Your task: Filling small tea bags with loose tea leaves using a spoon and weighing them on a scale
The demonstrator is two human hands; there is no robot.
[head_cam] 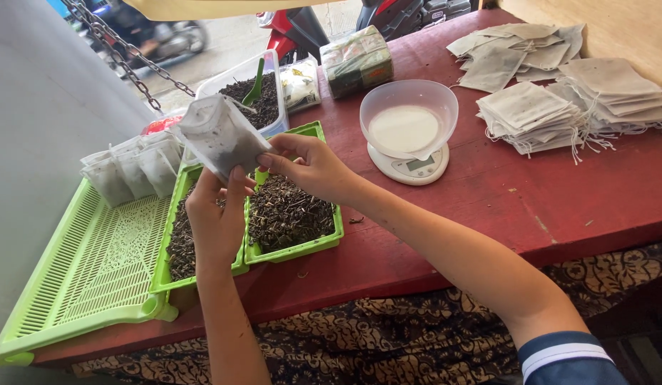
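- The left hand (215, 217) was raised over the green trays, its fingers curled up around the lower edge of a small white cloth bag (220, 135), pinching it from below.
- The right hand (313, 167) came in from the right, thumb and forefinger pressed together on the bag's lower right edge.
- The bag was held tilted in the air above the trays, its open mouth pointing up and to the left; dark flecks showed through the cloth.
- Directly under the hands lay two green trays: the near right tray (295, 249) held a heap of dark dried leaves (288, 214), and the left tray (163, 274) held more of the same, partly hidden by the left wrist.
- A large pale green slatted tray (95, 264) sat at the far left, with a row of filled white bags (131, 171) standing along its top end.
- Behind the held bag stood a clear plastic tub (274, 68) of dark leaves with a green scoop (256, 82) stuck in it.
- A small white kitchen scale (411, 165) carried a clear bowl (409, 114), well apart to the right of the hands.
- Stacks of flat empty cloth bags (552, 107) with drawstrings lay at the far right of the red wooden table (502, 199).
- A wrapped block of packets (357, 60) sat near the table's far edge, just beside the tub.
- A patterned dark cloth (388, 335) hung below the table's front edge.
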